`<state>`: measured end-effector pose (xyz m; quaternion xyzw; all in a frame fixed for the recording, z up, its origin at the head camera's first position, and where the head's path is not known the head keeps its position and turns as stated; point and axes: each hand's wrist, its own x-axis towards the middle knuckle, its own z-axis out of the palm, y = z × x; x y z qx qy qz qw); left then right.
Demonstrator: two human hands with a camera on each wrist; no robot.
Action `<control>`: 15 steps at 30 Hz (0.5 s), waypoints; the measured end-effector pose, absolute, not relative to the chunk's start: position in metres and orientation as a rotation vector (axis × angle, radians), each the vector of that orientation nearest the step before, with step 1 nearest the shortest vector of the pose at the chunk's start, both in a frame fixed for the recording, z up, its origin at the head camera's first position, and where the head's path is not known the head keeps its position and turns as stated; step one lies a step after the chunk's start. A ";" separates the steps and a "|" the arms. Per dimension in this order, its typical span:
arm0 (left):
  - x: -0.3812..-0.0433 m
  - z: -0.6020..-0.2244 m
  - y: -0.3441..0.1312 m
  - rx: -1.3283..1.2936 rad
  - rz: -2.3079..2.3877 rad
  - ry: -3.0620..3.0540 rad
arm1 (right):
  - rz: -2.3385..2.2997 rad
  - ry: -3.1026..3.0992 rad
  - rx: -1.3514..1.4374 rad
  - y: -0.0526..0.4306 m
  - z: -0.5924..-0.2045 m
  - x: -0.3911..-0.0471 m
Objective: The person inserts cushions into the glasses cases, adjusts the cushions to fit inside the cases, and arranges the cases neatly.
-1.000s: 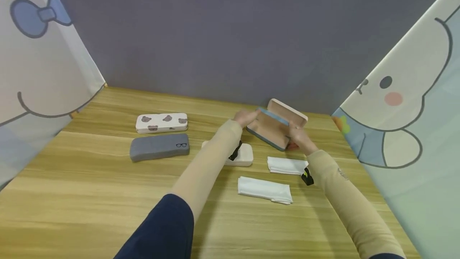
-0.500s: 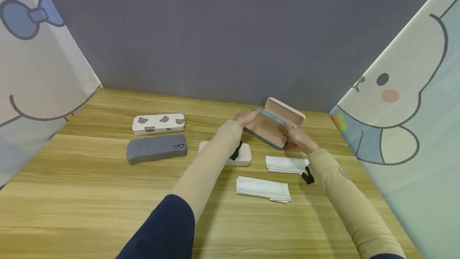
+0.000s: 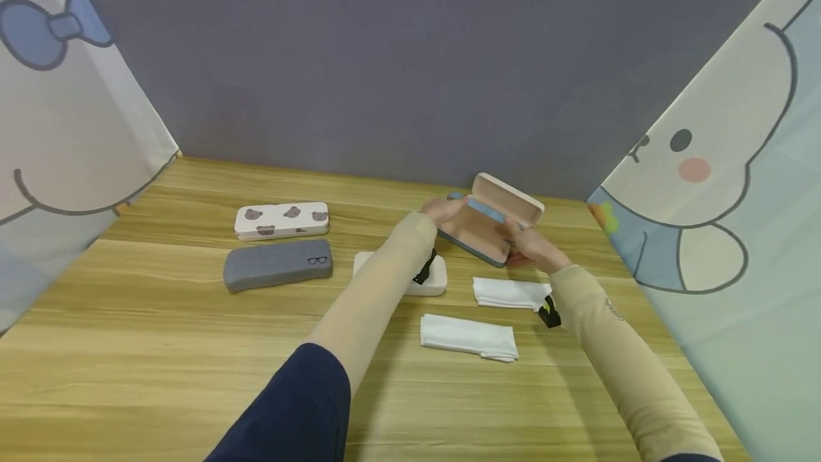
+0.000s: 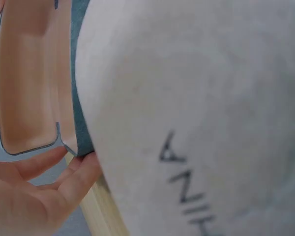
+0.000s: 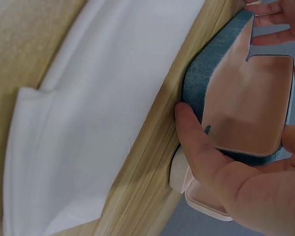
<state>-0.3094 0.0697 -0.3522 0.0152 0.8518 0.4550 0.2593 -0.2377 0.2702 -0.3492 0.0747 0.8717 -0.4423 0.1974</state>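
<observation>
An open glasses case (image 3: 479, 231), blue outside with a tan lining, is between both hands toward the back right of the table. My left hand (image 3: 442, 210) grips its left end; in the left wrist view, the fingers (image 4: 71, 182) touch a corner and the thumb tip shows at the rim. My right hand (image 3: 537, 247) holds the other end, with one finger along the blue outer wall and the thumb at the opposite rim in the right wrist view. Right behind stands an open pale pink case (image 3: 509, 198). Beneath my left forearm lies a white case (image 3: 432, 276), partly hidden.
Two folded white cloths, the nearer cloth (image 3: 468, 337) and the farther cloth (image 3: 509, 294), lie in front of the hands. On the left are a bear-patterned case (image 3: 282, 221) and a grey case (image 3: 278, 264). A grey wall (image 3: 385, 70) closes off the back.
The view has shifted slightly, so things appear a little farther left. Both hands stay on the blue case; my left thumb sits slightly farther right.
</observation>
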 end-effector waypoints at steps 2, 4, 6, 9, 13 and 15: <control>-0.310 -0.351 0.068 0.027 1.264 2.299 | -1.240 2.440 0.196 0.270 -0.350 -0.239; -0.312 -0.351 0.067 0.005 1.313 2.272 | -1.236 2.440 0.177 0.268 -0.349 -0.240; -0.315 -0.352 0.064 -0.002 1.356 2.231 | -1.229 2.435 0.169 0.267 -0.349 -0.241; -0.318 -0.351 0.058 0.016 1.389 2.156 | -1.210 2.435 0.159 0.263 -0.348 -0.242; -0.317 -0.346 0.044 -0.025 1.378 2.094 | -1.209 2.441 0.147 0.258 -0.348 -0.244; -0.316 -0.342 0.036 -0.070 1.366 2.074 | -1.207 2.450 0.126 0.255 -0.348 -0.246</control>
